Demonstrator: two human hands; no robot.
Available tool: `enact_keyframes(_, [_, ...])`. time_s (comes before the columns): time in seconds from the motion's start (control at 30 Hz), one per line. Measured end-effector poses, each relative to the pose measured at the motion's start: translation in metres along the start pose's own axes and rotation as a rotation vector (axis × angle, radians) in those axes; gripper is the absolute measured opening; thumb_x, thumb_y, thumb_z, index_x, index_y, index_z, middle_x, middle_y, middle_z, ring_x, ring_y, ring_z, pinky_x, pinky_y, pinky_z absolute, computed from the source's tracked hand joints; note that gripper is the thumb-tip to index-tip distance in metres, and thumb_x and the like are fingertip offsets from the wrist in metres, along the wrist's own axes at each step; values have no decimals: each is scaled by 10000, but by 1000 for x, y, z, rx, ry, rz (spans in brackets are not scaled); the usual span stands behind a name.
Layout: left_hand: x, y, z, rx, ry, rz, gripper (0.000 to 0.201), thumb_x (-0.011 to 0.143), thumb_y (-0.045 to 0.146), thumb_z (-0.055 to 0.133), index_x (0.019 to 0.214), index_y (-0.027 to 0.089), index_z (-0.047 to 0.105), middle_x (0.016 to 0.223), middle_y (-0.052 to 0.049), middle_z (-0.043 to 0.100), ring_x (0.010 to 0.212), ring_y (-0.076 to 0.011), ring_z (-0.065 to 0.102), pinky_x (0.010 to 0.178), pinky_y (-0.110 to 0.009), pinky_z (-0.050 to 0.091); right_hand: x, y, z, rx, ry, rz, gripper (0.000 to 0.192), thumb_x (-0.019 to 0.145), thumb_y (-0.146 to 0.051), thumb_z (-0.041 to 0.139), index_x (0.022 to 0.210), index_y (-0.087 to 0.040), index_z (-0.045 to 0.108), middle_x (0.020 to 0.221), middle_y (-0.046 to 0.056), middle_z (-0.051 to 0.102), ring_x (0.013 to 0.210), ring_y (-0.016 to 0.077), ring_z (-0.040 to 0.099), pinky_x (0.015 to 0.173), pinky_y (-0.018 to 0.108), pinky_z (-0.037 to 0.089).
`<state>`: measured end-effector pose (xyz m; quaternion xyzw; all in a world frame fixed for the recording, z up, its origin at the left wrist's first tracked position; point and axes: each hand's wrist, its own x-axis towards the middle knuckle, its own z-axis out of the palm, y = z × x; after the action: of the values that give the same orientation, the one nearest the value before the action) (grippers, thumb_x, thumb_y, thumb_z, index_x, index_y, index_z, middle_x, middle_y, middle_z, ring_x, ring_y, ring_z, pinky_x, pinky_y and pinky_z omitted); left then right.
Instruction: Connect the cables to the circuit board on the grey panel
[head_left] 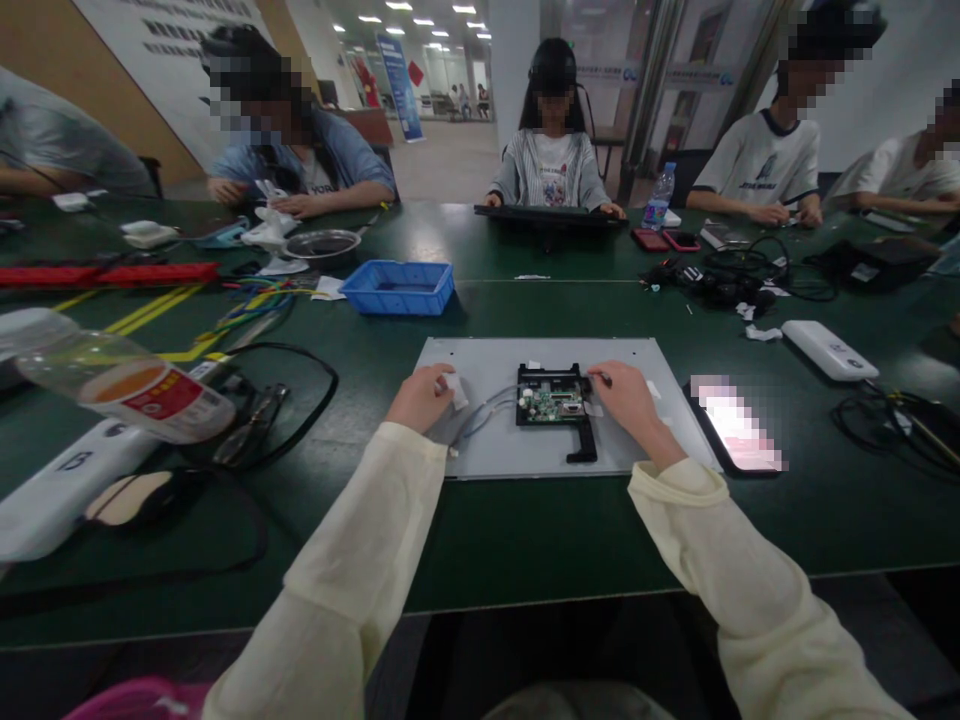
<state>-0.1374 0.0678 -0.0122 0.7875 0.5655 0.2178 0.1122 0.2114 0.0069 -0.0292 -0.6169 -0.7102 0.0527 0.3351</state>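
Observation:
A grey panel (480, 355) lies flat on the table before me. On it sits a green circuit board (551, 402) in a black plastic frame (583, 437), with thin grey cables (487, 408) running out to the left. My left hand (421, 398) is closed on a small white piece of paper or tissue (455, 390) over the panel's left part. At the frame's right edge, my right hand (624, 400) is closed in a pinch. Something small and dark shows at its fingertips, too small to name. Several white scraps lie on the panel.
Right of the panel lies a lit phone (739, 425); a white power bank (829, 350) is beyond. A blue tray (401, 290) stands behind. A bottle (142, 390), glasses (251, 425) and a black strap (330, 375) are at left. Several people sit opposite.

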Motion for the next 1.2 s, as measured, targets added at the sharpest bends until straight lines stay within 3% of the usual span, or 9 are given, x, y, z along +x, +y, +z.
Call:
enact_keyframes(0.23, [1,-3,4,-31,45,23,218,692,243,525,861,197,654,765,-32,646,665,-178,598,681,-285,458,-2,-1,-1,-15,2,26,254,834,-143,472,944,-180,698,976,74,707,920,202,629,875,331,457])
enact_keyframes(0.4, [1,4,-4,-96,56,-38,176,698,329,552,775,207,654,722,-16,648,665,-173,588,666,-273,442,-3,-1,-2,-11,21,28,262,835,-145,465,956,-168,696,988,75,708,922,207,630,876,335,457])
enact_keyframes(0.6, [-1,22,-28,-638,137,-246,291,651,426,650,797,175,646,678,-5,614,624,-133,566,567,-223,411,-2,-3,-5,17,89,20,271,836,-150,457,971,-160,691,1008,87,702,933,219,630,879,351,464])
enact_keyframes(0.7, [-5,29,-30,-763,102,-254,288,651,419,675,804,177,646,730,-10,634,634,-115,566,570,-212,409,-2,-9,-7,43,125,1,274,851,-159,445,977,-157,688,1011,92,698,943,220,626,895,359,460])
enact_keyframes(0.9, [-14,35,-8,-531,-85,-96,252,694,417,639,739,170,666,669,-10,650,624,-141,583,601,-244,436,-5,-41,-13,117,108,-130,288,886,-174,424,1037,-185,669,1043,82,681,1014,217,596,952,373,444])
enact_keyframes(1.2, [-23,37,0,-217,-43,-24,186,711,350,585,771,199,676,655,-1,637,624,-158,582,619,-264,433,-26,-112,-4,94,-217,-592,399,941,-318,420,1283,-139,524,1303,126,553,1267,229,445,1075,426,363])
